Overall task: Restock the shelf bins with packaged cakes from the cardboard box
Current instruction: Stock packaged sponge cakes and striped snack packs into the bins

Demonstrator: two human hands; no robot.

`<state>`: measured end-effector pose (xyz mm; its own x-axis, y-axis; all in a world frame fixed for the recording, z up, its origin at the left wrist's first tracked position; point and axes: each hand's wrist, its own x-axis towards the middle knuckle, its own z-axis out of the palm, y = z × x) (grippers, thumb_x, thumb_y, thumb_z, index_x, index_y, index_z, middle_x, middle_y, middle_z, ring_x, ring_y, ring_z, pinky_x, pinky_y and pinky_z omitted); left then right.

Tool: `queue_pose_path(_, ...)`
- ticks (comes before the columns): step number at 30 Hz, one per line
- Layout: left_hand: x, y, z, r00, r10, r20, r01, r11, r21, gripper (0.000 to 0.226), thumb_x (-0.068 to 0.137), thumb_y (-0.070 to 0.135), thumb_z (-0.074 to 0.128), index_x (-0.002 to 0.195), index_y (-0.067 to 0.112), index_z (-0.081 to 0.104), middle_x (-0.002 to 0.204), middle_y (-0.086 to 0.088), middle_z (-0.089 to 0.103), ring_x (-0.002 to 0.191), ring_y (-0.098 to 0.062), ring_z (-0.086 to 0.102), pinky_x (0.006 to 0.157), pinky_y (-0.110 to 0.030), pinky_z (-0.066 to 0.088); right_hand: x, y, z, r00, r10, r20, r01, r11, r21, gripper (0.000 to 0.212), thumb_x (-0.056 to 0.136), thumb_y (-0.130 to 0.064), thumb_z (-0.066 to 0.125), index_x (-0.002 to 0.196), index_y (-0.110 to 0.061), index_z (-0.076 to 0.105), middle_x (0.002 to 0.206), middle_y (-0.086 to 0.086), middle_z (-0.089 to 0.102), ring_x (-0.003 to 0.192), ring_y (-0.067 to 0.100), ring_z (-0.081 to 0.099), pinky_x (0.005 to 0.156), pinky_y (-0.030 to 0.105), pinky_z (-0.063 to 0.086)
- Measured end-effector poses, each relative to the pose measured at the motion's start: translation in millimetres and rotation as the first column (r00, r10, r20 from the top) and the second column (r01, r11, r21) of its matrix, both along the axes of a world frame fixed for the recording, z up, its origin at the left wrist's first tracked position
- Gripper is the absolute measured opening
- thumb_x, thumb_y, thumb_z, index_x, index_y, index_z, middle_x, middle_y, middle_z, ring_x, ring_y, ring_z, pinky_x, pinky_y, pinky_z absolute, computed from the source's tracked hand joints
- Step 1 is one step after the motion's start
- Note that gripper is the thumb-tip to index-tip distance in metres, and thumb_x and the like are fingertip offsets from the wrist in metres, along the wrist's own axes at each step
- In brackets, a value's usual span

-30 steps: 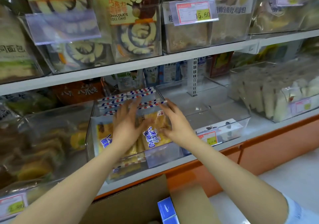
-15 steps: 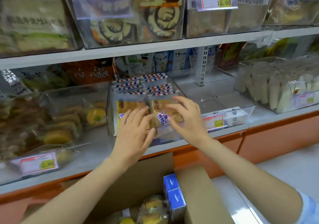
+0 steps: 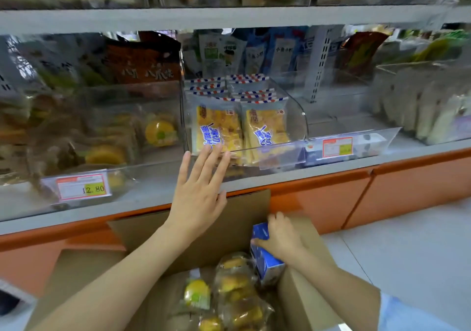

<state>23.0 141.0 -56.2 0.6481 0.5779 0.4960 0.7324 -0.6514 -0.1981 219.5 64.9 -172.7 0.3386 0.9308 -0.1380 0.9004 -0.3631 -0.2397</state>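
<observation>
Cardboard box (image 3: 76, 274): nearest the camera, open, with its flaps up, standing on the floor (image 3: 420, 254) against the orange base panel (image 3: 407, 185) of the shelving.
Packaged cakes (image 3: 237, 287): clear bags of yellow and brown cakes, lying loose inside the box.
Right hand (image 3: 283, 239): reaches into the box at its right side, fingers curled round a blue carton (image 3: 267, 262) that stands tilted against the cakes.
Left hand (image 3: 198, 193): above the box's rear flap, flat and wide, fingers straight and spread. Its fingertips (image 3: 211, 149) reach the front lip of the middle bin; whether they press on it cannot be told.
Shelf ledge (image 3: 153, 190): grey, and carries a price tag (image 3: 84, 186) reading 12.80.
Middle bin (image 3: 295, 116): clear plastic, with two yellow cake packs (image 3: 219, 129) upright side by side at the front and more packs with red-and-blue striped edges behind them.
Left bin (image 3: 160, 131): holds round yellow cakes, blurred.
Right bin (image 3: 420, 106): holds pale white packs, blurred.
Upper shelf (image 3: 229, 15): a grey board farthest up, with more clear bins on it, too blurred to read.
</observation>
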Motion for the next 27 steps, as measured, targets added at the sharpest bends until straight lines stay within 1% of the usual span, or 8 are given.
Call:
queue_pose_path(5, -2, 1, 1, 1.0, -0.022, 0.019, 0.022, 1.0, -0.014, 0.071, 0.088, 0.029, 0.041, 0.154, 0.015, 0.017, 0.161, -0.007, 0.015, 0.149, -0.024, 0.008, 0.118, -0.053, 0.011, -10, 12, 10, 0.993, -0.094, -0.074, 0.092, 0.995, -0.024, 0.064, 0.071, -0.045, 0.077, 0.114, -0.009, 0.048, 0.117, 0.01, 0.052, 0.109, 0.027, 0.053, 0.083, 0.036, 0.046)
queue_pose_path(9, -4, 2, 4, 0.998, -0.055, 0.038, 0.056, 0.998, -0.028, 0.071, 0.088, 0.026, 0.046, 0.153, 0.015, 0.018, 0.16, -0.007, 0.017, 0.149, -0.023, 0.01, 0.118, -0.052, 0.011, -2, 12, 55, 0.987, -0.09, -0.135, 0.11, 0.983, 0.145, 0.058, 0.067, -0.046, 0.076, 0.109, -0.014, 0.051, 0.107, 0.003, 0.055, 0.1, 0.024, 0.056, 0.076, 0.033, 0.046)
queue_pose_path(12, -7, 3, 6, 0.995, -0.078, 0.063, 0.081, 0.996, -0.042, 0.072, 0.088, 0.022, 0.056, 0.152, 0.016, 0.022, 0.159, -0.006, 0.023, 0.148, -0.022, 0.014, 0.117, -0.052, 0.012, 24, 2, 107, 0.976, 0.011, -0.219, 0.036, 0.976, 0.213, 0.051, 0.066, -0.037, 0.076, 0.109, -0.017, 0.057, 0.104, 0.0, 0.061, 0.095, 0.018, 0.059, 0.081, 0.03, 0.048)
queue_pose_path(15, -1, 0, 13, 0.982, -0.106, 0.157, 0.117, 0.991, -0.061, 0.06, 0.087, 0.025, 0.051, 0.145, 0.017, 0.036, 0.15, -0.005, 0.038, 0.145, -0.022, 0.023, 0.116, -0.05, 0.015, 53, -20, 156, 0.892, 0.154, -0.424, -0.022, 0.953, 0.301, 0.041, 0.072, -0.017, 0.077, 0.109, -0.021, 0.06, 0.097, 0.001, 0.065, 0.082, 0.013, 0.058, 0.077, 0.026, 0.05)
queue_pose_path(17, 7, -2, 25, 0.948, -0.224, 0.227, 0.249, 0.965, -0.085, 0.047, 0.09, 0.03, 0.046, 0.136, 0.02, 0.048, 0.14, 0.0, 0.048, 0.139, -0.019, 0.03, 0.113, -0.042, 0.019, 73, -35, 182, 0.794, 0.208, -0.572, 0.015, 0.933, 0.36, 0.04, 0.076, -0.006, 0.076, 0.11, -0.019, 0.061, 0.099, 0.004, 0.065, 0.081, 0.012, 0.057, 0.077, 0.027, 0.052)
queue_pose_path(21, 30, -13, 65, 0.813, -0.472, 0.341, 0.579, 0.71, -0.4, 0.046, 0.093, 0.049, 0.046, 0.133, 0.028, 0.052, 0.128, 0.02, 0.054, 0.125, -0.006, 0.045, 0.103, -0.025, 0.033, 112, -62, 215, 0.599, 0.299, -0.743, 0.112, 0.887, 0.447, 0.045, 0.07, -0.013, 0.07, 0.114, -0.016, 0.061, 0.105, 0.004, 0.068, 0.089, 0.009, 0.064, 0.075, 0.023, 0.054)
queue_pose_path(24, 55, -23, 92, 0.803, -0.389, 0.452, 0.593, 0.441, -0.674, 0.047, 0.091, 0.046, 0.059, 0.135, 0.03, 0.051, 0.11, 0.013, 0.067, 0.1, -0.007, 0.063, 0.082, -0.029, 0.053, 133, -72, 225, 0.508, 0.354, -0.785, 0.175, 0.85, 0.497, 0.052, 0.066, -0.02, 0.071, 0.117, -0.015, 0.061, 0.104, 0.001, 0.069, 0.087, 0.01, 0.065, 0.072, 0.02, 0.053)
queue_pose_path(27, 79, -31, 102, 0.776, -0.293, 0.559, 0.625, 0.238, -0.743, 0.038, 0.087, 0.028, 0.069, 0.123, 0.02, 0.06, 0.104, 0.0, 0.071, 0.086, -0.016, 0.072, 0.072, -0.037, 0.058, 146, -71, 228, 0.457, 0.405, -0.792, 0.272, 0.784, 0.558, 0.074, 0.055, -0.04, 0.083, 0.121, -0.019, 0.059, 0.104, -0.001, 0.07, 0.088, 0.014, 0.064, 0.074, 0.027, 0.055)
